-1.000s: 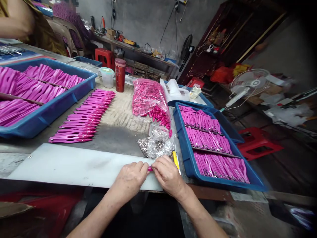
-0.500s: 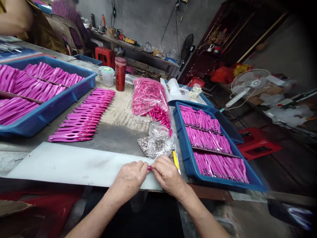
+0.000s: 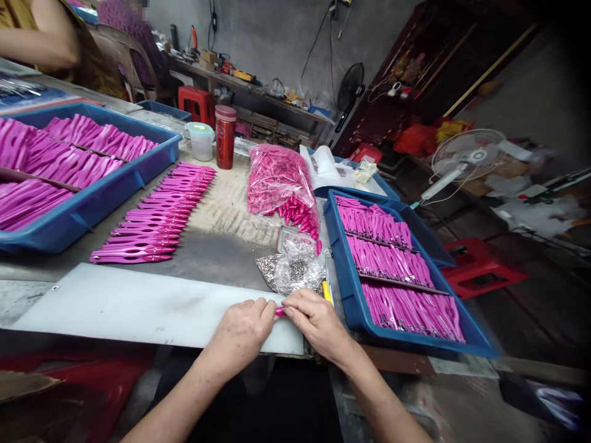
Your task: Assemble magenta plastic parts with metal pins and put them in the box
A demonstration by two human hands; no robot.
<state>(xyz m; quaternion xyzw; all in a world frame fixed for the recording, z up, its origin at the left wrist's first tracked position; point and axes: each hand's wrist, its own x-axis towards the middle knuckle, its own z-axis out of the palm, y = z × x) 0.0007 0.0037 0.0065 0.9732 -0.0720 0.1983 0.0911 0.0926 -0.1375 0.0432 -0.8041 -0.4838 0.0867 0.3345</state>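
Note:
My left hand (image 3: 245,327) is closed round a small magenta plastic piece (image 3: 280,311); only its pointed end shows, the rest being hidden in my fingers. From the other side my right hand (image 3: 317,322) pinches that end between thumb and fingertips. Both hands are over the right end of a whitish flat board (image 3: 152,307). Just beyond them lies a clear plastic bag (image 3: 300,274) with many tiny metal parts. A yellow-handled tool (image 3: 327,291) is partly covered by my right hand. A row of magenta plastic handles (image 3: 152,215) with darker pink tips lies farther left.
Blue trays of magenta handles stand left (image 3: 159,151) and right (image 3: 341,271). A bag of dark pink tips (image 3: 279,175), a red tumbler (image 3: 225,138) and a lidded tub (image 3: 201,144) stand farther back. A co-worker's arm (image 3: 55,37) shows upper left.
My right hand's fingers have shifted and loosened slightly, and more of the magenta piece shows between my hands. My left hand has stayed almost still.

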